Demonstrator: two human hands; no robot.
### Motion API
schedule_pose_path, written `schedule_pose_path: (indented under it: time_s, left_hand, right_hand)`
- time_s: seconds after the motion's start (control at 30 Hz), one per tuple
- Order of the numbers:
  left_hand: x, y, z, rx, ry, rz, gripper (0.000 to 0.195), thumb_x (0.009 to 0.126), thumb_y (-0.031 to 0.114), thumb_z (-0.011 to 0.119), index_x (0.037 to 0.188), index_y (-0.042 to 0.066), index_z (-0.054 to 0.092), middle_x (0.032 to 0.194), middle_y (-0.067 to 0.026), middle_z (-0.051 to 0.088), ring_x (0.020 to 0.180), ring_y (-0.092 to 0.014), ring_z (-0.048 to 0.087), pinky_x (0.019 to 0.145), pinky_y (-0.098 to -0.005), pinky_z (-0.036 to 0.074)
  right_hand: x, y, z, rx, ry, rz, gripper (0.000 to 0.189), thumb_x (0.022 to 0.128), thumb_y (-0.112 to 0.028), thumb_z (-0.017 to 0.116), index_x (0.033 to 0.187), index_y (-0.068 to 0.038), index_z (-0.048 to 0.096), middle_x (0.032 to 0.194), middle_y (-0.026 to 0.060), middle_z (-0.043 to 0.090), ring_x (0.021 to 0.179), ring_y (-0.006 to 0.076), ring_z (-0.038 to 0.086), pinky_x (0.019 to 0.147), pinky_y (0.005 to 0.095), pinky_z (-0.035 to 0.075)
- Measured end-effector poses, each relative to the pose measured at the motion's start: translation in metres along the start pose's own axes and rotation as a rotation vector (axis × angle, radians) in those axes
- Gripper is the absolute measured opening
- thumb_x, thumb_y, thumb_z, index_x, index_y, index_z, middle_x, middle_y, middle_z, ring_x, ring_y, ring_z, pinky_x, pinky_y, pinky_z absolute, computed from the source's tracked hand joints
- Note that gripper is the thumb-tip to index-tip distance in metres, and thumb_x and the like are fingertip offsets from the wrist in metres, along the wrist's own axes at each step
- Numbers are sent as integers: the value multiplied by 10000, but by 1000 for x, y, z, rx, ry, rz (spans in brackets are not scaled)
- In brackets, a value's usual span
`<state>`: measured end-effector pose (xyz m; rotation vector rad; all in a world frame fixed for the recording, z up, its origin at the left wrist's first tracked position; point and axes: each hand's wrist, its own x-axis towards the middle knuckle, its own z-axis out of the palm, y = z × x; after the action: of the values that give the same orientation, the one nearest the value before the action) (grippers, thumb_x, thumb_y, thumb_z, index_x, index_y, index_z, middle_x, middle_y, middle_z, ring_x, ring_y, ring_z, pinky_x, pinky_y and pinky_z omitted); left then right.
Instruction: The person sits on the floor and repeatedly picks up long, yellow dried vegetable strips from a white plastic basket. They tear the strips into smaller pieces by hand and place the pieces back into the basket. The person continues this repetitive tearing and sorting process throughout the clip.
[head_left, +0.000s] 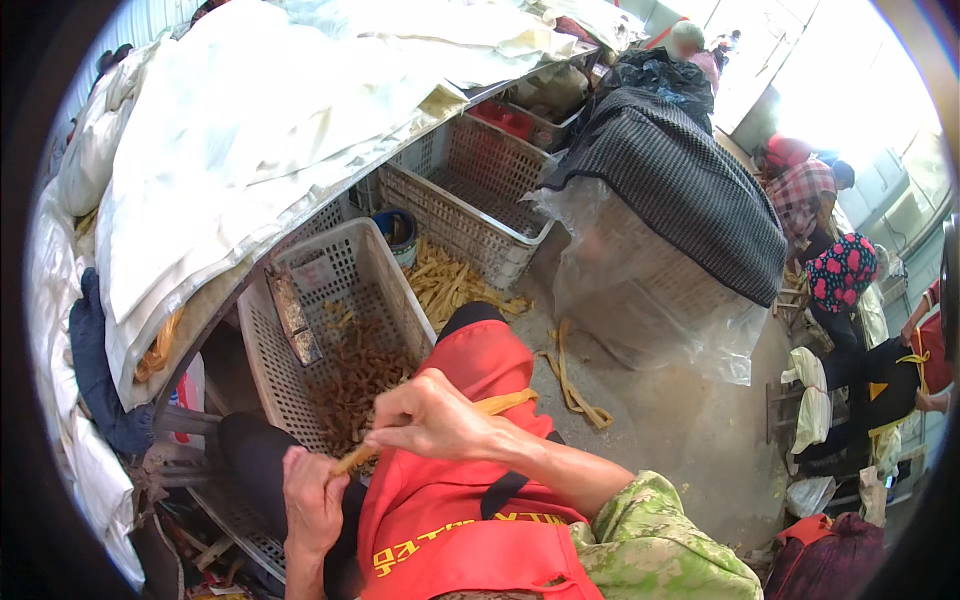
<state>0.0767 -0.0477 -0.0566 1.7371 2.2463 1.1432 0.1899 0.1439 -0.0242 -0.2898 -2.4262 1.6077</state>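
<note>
My left hand (311, 495) grips one end of a tan, pliable strip (355, 457), low over my lap. A little higher and to the right, my right hand (427, 416) pinches the same strip between thumb and bent fingers. A yellowish strip (510, 401) comes out past my right wrist across the red apron (472, 555); whether it is the same piece is hidden by the hand. Just beyond my hands stands a white perforated plastic crate (262, 360) with many short, curled brown pieces (360, 367) on its bottom. A narrow, worn bar (292, 315) leans inside its left wall.
Flat yellow strips (442, 277) lie beside a blue-rimmed container (395, 229); others (574, 382) lie on the concrete floor. Another crate (465, 210) stands behind. White sheeting (262, 112) covers a table at left. A dark cloth (667, 180) drapes a plastic-wrapped stack. People (806, 195) sit at right.
</note>
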Motion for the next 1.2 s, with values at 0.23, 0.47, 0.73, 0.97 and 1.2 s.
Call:
schedule_pose_path:
  time_s: [0.23,0.47,0.73,0.97,1.2]
  left_hand:
    - [14,12,-6,-1199,180,-413,352,885,337,556,758,9,576,548,-28,461,520,-173,464,572,-329,413]
    - [43,8,7,-721,324,-119,438,932,364,420,914,-24,623,959,-130,620,979,-209,543,978,-389,329]
    - [33,-17,-7,-194,94,-368,210,873,104,527,903,-63,649,730,-61,627,664,-116,567,713,-296,433]
    - [24,-34,23,-946,249,-436,371,779,265,697,1006,-20,627,830,-14,550,640,-63,525,528,-183,422]
    - [25,-18,37,-1300,387,-487,455,770,330,710,1056,26,529,964,-23,566,875,-112,575,747,-249,484]
  right_hand:
    - [32,-12,-8,-3,6,73,208,718,-164,735,778,17,653,644,88,615,570,128,575,514,277,443]
    - [35,13,50,1041,-355,191,340,753,-348,736,672,-65,565,512,-58,433,444,42,407,391,208,283]
    - [31,31,33,-236,295,-276,131,586,-55,675,629,-26,554,647,94,518,616,310,567,503,403,438]
    - [34,3,42,281,126,-190,129,733,-55,673,855,-19,652,701,93,592,592,185,588,514,309,458]
    - [25,6,39,304,36,104,256,758,-163,669,967,-17,655,777,102,650,663,112,600,616,269,484]
